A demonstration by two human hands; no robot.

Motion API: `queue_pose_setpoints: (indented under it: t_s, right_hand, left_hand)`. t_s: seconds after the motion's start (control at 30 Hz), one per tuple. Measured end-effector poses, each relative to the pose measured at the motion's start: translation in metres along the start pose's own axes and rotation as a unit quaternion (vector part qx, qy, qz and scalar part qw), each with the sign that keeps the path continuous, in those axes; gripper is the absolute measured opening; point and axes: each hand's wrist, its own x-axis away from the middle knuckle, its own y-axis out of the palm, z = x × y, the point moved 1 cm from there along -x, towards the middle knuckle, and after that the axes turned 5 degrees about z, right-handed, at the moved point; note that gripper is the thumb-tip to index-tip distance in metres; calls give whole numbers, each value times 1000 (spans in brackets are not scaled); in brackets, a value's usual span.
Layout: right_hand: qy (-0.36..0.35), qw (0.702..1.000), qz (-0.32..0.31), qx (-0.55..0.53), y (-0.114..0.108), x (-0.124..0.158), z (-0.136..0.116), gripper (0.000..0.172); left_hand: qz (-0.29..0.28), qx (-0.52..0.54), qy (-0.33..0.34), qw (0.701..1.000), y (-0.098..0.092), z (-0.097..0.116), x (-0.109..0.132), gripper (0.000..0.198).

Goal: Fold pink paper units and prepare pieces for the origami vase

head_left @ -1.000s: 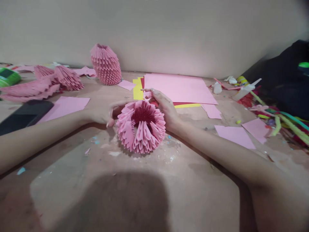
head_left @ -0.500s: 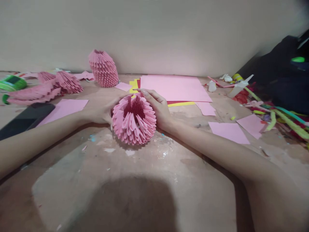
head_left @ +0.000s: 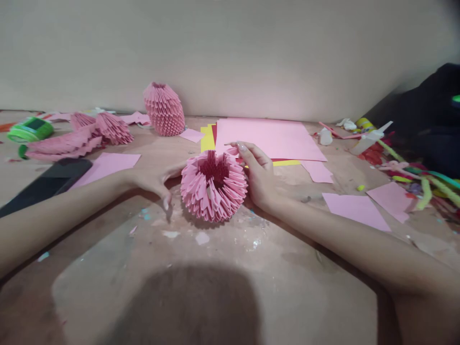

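Observation:
A round, hollow pink origami vase [head_left: 213, 196] built from folded paper pieces stands on the table before me, its spiky open mouth tilted toward me. At its upper right rim, my right hand [head_left: 261, 179] pinches the paper between thumb and forefinger, with the other fingers along the outer side. My left hand [head_left: 153, 184] is open just left of the vase, thumb held apart; its fingertips pass behind the wall, so I cannot tell if they touch it.
A taller pink origami piece [head_left: 164, 110] stands by the wall, near curved pink origami strips [head_left: 64, 143]. Pink sheets [head_left: 269, 139] lie behind. A black phone [head_left: 50, 182] and green jar [head_left: 31, 129] are left; pink squares [head_left: 354, 210], a glue bottle [head_left: 368, 140] and pipe cleaners [head_left: 426, 191] right.
My left hand has come off the vase's left side and its thumb has opened. My right hand has shifted onto the rim. The whole view has moved slightly.

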Motion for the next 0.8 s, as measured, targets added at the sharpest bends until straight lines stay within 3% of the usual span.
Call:
queue_pose_setpoints:
  t_s: [0.27,0.43,0.63,0.8]
  right_hand:
    - [-9,997,-34,71,-28,-2,-15,23]
    - [-14,996,-38,82,-29,2,-18,28]
    - [-18,997,-40,69,-25,6,-21,27]
    - [-12,996,-58,71,-28,8,-22,35]
  left_hand:
    - [20,-1,-29,999,23,8,-9,85]
    - [37,-4,-39,999,18,9,-10,76]
    - [19,-20,-70,997,4,4,0,69]
    - [55,-10,-111,992,3,-2,6,74]
